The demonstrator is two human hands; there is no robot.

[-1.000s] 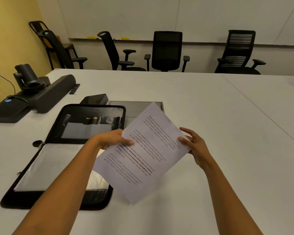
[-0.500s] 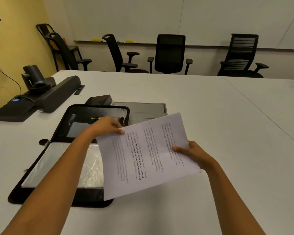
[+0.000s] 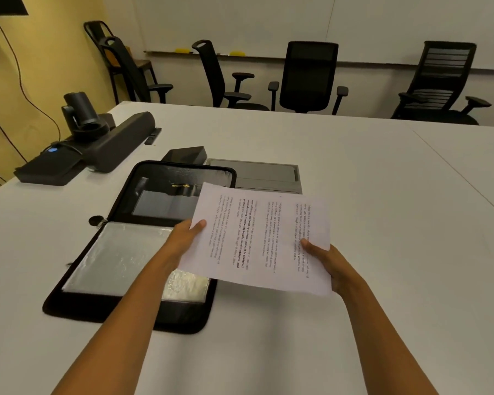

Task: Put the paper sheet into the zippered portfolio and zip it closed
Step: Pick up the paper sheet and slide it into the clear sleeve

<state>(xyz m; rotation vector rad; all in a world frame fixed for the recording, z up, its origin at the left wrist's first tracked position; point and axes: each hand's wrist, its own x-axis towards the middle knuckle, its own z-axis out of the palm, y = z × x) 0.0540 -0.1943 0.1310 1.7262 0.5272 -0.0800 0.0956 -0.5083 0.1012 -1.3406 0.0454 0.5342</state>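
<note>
On the near part of the desk [image 3: 354,172], your two forearms reach in from six o'clock, the left angled towards one o'clock and the right towards eleven. Between your hands you hold the paper sheet [image 3: 257,240], lifted off the desk, its printed lines running sideways to you. Your left hand [image 3: 183,240] pinches the sheet's edge at nine o'clock, thumb on top. Your right hand [image 3: 328,260] pinches the edge at four o'clock, thumb on the print, its fingers hidden under the paper.

The zippered portfolio [image 3: 180,317] lies unzipped and spread flat at nine o'clock of the sheet, beneath your left hand. The sheet's left part overhangs the portfolio's right side. The near half of the portfolio carries a clear plastic sleeve [image 3: 117,260]; the far half has dark pockets.

At twelve o'clock beyond it sits a grey panel [image 3: 257,175]. At ten o'clock are a black speaker bar [image 3: 120,141] and a camera [image 3: 80,115].
</note>
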